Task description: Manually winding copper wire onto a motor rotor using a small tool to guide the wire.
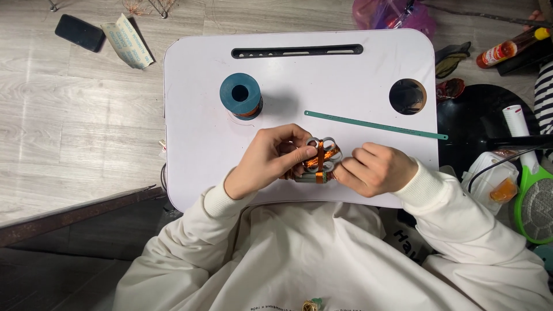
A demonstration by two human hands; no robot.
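Both the left hand (262, 164) and right hand (374, 170) clench fingers around a grey ring cluster (322, 152) wound with copper wire, its lower half hidden

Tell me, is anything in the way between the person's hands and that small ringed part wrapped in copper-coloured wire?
Nothing visible is. Both hands already grip the ringed part: the left hand from one side, the right hand from the other. The blue spool and the green strip lie farther back on the white tray table, apart from the hands.
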